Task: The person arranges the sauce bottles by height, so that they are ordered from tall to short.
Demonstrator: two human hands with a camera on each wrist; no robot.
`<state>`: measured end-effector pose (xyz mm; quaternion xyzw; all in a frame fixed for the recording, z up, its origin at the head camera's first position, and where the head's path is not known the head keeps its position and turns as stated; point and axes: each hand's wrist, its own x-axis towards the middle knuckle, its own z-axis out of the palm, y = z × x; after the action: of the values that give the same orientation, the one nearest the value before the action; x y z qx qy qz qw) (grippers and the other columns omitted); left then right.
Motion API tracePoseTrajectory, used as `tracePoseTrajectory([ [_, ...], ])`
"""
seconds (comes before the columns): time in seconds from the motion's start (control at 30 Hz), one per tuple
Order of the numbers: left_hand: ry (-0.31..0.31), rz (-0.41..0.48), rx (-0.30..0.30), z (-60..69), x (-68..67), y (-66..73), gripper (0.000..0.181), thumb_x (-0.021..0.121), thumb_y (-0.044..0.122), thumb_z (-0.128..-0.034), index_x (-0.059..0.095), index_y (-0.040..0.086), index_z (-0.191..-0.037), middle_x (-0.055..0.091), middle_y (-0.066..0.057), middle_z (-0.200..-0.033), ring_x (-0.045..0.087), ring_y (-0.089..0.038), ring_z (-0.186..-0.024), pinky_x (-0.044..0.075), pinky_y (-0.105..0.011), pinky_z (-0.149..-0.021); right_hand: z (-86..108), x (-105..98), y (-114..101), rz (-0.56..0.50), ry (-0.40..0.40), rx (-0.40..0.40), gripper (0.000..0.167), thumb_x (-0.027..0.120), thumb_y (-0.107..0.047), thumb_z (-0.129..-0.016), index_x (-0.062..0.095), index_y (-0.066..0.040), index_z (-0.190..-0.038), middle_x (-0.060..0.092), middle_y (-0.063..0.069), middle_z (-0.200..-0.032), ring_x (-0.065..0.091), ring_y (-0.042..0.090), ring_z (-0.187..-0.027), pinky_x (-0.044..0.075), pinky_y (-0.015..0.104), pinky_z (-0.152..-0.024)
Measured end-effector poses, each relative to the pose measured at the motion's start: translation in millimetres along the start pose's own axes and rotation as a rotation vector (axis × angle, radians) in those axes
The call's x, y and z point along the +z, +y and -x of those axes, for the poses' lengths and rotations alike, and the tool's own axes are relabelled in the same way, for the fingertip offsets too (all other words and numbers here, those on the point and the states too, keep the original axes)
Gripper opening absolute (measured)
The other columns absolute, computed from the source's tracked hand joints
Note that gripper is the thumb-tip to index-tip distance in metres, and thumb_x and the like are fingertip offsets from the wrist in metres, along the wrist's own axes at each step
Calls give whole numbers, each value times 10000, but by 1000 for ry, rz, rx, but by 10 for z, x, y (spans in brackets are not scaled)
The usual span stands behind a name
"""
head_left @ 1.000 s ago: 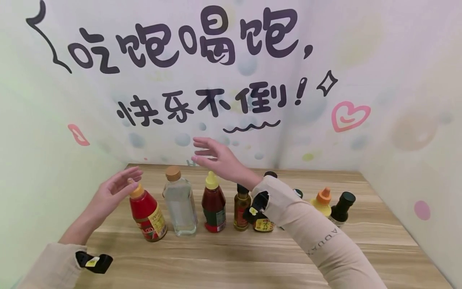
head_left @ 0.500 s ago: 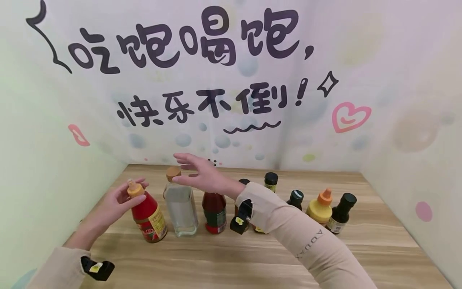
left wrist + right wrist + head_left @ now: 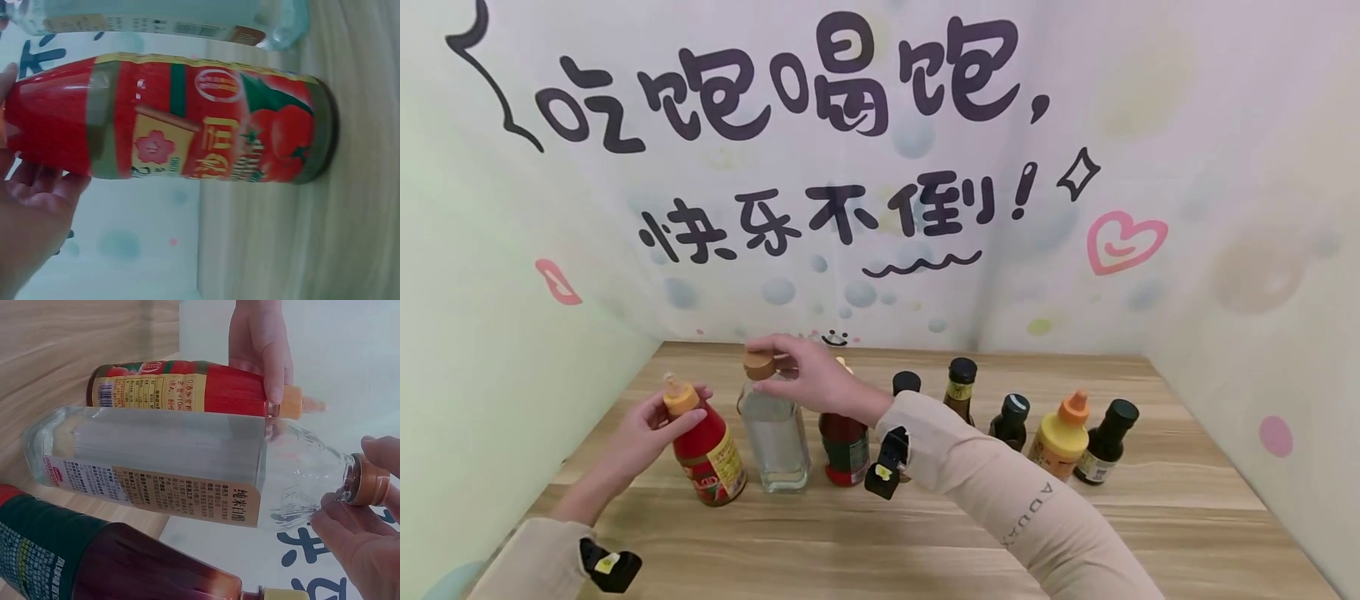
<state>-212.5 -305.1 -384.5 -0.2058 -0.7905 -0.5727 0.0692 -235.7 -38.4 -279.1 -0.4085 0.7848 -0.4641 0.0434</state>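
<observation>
L hand (image 3: 643,432) grips red btl (image 3: 711,467) up high. At 3 o'clock from it, R hand (image 3: 814,380) holds clear btl (image 3: 779,443) by brown cap (image 3: 758,366), on surface (image 3: 850,554).

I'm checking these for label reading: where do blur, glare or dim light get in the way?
Head view: soft light, faint shadows on the table, fine print too small to read; left wrist view: dim, bluish, small print on the red bottle blurred; right wrist view: clear bottle's large lettering legible, smallest print soft, pale glints on its glass.
</observation>
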Motion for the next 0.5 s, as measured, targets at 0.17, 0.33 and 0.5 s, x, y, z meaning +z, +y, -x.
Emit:
tracePoseTrajectory([
  [0.17, 67, -97, -41, 25, 107, 186, 302, 531, 159, -891, 520, 44, -1170, 580, 53, -1082, 544, -59, -912, 469, -191, -704, -3, 11, 16, 0, 25, 16, 427, 638, -56, -804, 497, -61, -1208, 549, 63, -1115, 564, 127, -976, 445, 166, -802],
  [0.33, 101, -132, -75, 44, 132, 198, 326, 547, 191, -885, 529, 28, -1166, 592, 56, -1076, 545, -69, -892, 475, -198, -701, -14, 43, 19, 28, 65, 31, 419, 657, -63, -789, 512, -73, -1181, 559, 46, -1095, 563, 105, -948, 442, 152, -792],
  [0.5, 94, -31, -53, 7, 26, -173, 326, 543, 154, -884, 530, 41, -1190, 583, -46, -1135, 549, -108, -936, 478, -192, -707, -18, 93, 15, 82, 104, 19, 424, 664, -74, -785, 499, -69, -1176, 563, 43, -1091, 549, 88, -978, 418, 141, -827],
])
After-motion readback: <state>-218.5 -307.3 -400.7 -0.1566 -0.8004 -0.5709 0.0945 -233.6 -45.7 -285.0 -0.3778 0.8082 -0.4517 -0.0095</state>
